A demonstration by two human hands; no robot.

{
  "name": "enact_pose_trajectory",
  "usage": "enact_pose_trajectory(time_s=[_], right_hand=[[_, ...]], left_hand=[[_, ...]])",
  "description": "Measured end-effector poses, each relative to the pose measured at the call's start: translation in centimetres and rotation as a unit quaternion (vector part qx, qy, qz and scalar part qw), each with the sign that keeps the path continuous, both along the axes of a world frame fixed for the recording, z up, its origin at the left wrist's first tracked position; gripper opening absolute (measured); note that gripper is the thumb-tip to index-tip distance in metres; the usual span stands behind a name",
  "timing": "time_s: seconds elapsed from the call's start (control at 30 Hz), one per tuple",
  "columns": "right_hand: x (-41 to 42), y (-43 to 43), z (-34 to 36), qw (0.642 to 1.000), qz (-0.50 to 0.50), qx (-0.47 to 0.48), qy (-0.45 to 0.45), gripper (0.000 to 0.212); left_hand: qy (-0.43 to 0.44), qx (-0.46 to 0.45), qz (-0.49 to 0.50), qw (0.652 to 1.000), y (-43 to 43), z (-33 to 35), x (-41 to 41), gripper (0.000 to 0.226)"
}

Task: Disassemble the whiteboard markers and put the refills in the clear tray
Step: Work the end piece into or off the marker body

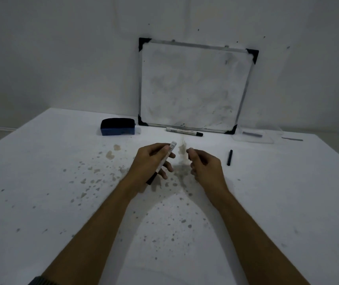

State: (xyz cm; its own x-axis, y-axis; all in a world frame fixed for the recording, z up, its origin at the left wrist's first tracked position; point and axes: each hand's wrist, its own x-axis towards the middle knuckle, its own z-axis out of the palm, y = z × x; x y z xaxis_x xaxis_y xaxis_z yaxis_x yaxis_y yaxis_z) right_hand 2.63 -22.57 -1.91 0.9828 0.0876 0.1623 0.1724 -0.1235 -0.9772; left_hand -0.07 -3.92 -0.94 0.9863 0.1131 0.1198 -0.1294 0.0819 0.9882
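My left hand [152,161] is shut around a whiteboard marker [165,159] with a white barrel, held slanted, black cap end down toward me and rear end up. My right hand [204,165] is a short gap to the right of that rear end, thumb and forefinger pinched on a small pale piece [190,149]. A second marker [184,131] lies at the foot of the whiteboard. A black refill [229,157] lies on the table right of my right hand. The clear tray [267,139] sits at the far right with a dark refill [252,134] inside.
A whiteboard [193,85] leans against the wall at the back. A blue and black eraser [117,126] lies left of it. A thin grey strip [292,139] lies right of the tray. The white table [51,182] is speckled with stains.
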Motion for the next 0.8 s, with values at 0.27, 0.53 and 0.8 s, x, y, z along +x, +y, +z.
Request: enact_pose_trajectory(time_s=[0.27, 0.53, 0.8], right_hand=[[1.6, -0.9, 0.0, 0.938, 0.061, 0.296, 0.17, 0.021], [1.7, -1.2, -0.2, 0.945, 0.109, 0.259, 0.169, 0.022], [1.1, -1.0, -0.4, 0.996, 0.044, 0.078, 0.014, 0.02]], left_hand=[[-0.014, 0.066, -0.048, 0.997, -2.4, -1.1, -0.5, 0.017], [-0.03, 0.138, -0.022, 0.99, -1.1, -0.9, -0.6, 0.025], [-0.034, 0.159, -0.01, 0.987, -1.5, -1.0, -0.7, 0.018]])
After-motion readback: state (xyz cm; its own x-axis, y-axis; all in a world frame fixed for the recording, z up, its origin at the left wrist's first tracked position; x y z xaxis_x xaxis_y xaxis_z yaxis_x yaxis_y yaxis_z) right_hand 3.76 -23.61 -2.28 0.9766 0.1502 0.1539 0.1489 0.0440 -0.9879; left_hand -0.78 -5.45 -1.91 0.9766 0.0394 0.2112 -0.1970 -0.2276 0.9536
